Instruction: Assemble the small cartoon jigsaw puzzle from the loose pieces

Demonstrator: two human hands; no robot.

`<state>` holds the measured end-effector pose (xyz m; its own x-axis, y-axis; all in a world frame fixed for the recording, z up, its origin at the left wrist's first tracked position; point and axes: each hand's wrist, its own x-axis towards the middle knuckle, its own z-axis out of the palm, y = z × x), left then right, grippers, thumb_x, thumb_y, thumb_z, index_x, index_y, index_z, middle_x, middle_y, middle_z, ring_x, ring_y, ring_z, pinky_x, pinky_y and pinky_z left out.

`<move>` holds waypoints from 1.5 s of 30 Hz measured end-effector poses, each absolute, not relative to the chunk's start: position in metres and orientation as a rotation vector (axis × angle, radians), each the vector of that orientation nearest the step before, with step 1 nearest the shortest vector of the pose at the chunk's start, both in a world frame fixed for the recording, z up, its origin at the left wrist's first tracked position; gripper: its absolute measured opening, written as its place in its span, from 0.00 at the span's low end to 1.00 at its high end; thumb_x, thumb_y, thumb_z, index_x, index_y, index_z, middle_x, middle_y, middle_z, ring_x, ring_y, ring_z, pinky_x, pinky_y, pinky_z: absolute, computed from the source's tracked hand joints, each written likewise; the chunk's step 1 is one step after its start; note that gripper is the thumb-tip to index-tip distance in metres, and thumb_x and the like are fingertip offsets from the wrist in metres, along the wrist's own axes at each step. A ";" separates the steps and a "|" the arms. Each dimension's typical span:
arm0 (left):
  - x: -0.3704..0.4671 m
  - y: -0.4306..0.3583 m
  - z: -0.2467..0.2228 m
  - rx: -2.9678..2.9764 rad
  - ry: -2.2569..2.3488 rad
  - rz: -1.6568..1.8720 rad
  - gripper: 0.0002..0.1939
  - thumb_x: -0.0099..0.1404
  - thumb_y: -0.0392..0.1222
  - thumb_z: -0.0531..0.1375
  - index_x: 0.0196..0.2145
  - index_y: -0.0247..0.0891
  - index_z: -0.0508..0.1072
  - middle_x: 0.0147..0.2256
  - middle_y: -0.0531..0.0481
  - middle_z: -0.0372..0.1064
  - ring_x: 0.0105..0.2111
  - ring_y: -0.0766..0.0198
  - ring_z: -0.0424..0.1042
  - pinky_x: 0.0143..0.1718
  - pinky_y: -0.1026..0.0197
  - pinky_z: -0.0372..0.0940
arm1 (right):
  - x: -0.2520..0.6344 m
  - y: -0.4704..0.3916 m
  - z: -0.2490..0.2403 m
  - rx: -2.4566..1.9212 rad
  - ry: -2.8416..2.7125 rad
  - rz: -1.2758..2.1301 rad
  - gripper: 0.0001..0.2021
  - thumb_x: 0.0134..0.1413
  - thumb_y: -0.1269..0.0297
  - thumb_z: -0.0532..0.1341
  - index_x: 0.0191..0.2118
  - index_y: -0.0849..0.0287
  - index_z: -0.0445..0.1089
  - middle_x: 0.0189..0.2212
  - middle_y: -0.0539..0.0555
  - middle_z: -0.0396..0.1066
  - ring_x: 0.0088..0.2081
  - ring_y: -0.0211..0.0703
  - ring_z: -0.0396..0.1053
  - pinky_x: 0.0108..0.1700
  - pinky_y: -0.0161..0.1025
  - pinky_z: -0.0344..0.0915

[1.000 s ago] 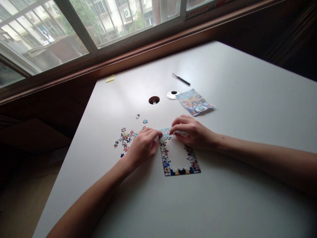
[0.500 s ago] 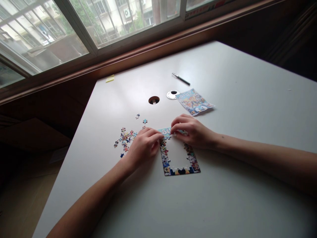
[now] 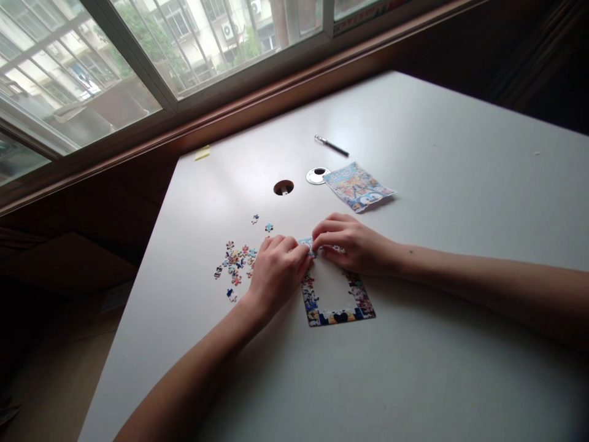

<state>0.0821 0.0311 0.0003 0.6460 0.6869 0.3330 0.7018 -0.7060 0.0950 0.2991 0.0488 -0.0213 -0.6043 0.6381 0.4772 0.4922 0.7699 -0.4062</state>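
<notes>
A rectangular puzzle border [image 3: 342, 317] lies on the white table, its middle showing bare tabletop. My left hand [image 3: 280, 267] rests over its upper left corner, fingers bent and pressed together at the top edge. Close beside it, my right hand [image 3: 346, 241] covers the upper right part with its fingers curled down onto the top strip. The fingertips of both hands nearly meet there, and whatever small piece they pinch is hidden. Loose puzzle pieces [image 3: 235, 261] are heaped left of my left hand, with a blue piece [image 3: 269, 227] a little apart.
Behind my right hand lies a creased picture sheet [image 3: 359, 186]. Farther back are a pen [image 3: 331, 145], a round metal cover [image 3: 317, 176] and a hole [image 3: 283, 188] in the table [image 3: 442, 184]. Yellow tape [image 3: 202, 152] marks the far left corner, below a window.
My left hand has shifted right along the top of the border, closer to my right hand, covering more of the upper left corner. My right hand has moved slightly left. The view has shifted slightly.
</notes>
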 end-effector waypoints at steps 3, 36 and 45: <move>0.082 0.030 0.000 -2.812 -1.144 -0.547 0.09 0.70 0.41 0.57 0.35 0.37 0.75 0.32 0.47 0.71 0.35 0.59 0.67 0.41 0.54 0.63 | 0.299 0.049 -0.022 -0.831 -2.339 0.315 0.09 0.54 0.75 0.60 0.37 0.55 0.74 0.38 0.54 0.75 0.42 0.47 0.67 0.48 0.46 0.64; 0.076 0.037 -0.009 -2.854 -1.113 -0.638 0.12 0.72 0.42 0.55 0.35 0.39 0.75 0.32 0.48 0.70 0.35 0.61 0.66 0.41 0.56 0.62 | 0.300 0.049 -0.024 -0.852 -2.374 0.265 0.05 0.61 0.63 0.61 0.37 0.54 0.75 0.39 0.54 0.75 0.42 0.46 0.67 0.46 0.45 0.62; 0.065 0.048 0.007 -3.142 -1.289 -0.855 0.09 0.71 0.38 0.55 0.41 0.39 0.76 0.36 0.49 0.76 0.36 0.62 0.73 0.41 0.57 0.66 | 0.303 0.051 -0.024 -0.825 -2.333 0.309 0.06 0.61 0.64 0.61 0.38 0.55 0.76 0.38 0.55 0.76 0.40 0.45 0.69 0.45 0.43 0.64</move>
<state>0.0649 0.0480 0.0072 0.6222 0.7255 0.2941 0.5533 -0.6733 0.4904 0.3033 0.0508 -0.0240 -0.6007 0.6310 0.4908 0.4818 0.7757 -0.4076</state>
